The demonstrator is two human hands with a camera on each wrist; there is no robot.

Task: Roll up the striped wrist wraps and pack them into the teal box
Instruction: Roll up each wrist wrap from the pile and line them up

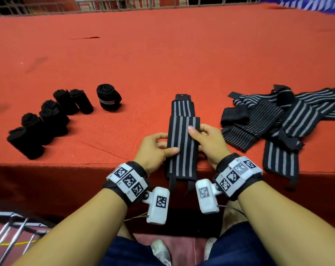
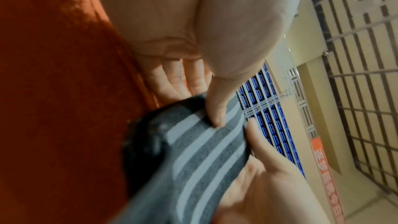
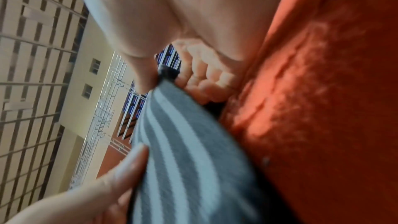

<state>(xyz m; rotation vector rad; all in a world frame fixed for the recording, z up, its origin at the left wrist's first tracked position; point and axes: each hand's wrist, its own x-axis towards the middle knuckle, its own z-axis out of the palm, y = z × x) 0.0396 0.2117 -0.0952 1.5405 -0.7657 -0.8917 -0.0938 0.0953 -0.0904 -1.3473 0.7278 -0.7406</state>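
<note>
Roughly midway: seven rolled wraps [image 1: 48, 120] stand leftward, a loose pile [image 1: 281, 120] waits — both the left hand [image 1: 155, 148] and the right hand [image 1: 210, 143] pinch one striped wrap [image 1: 183, 143]; no teal box shows.

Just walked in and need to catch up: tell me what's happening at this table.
A person is holding one striped wrist wrap flat at the near edge of the red table, left hand and right hand pinching its sides. Finished rolls sit to the left; an unrolled pile waits right. No teal box is visible.
</note>
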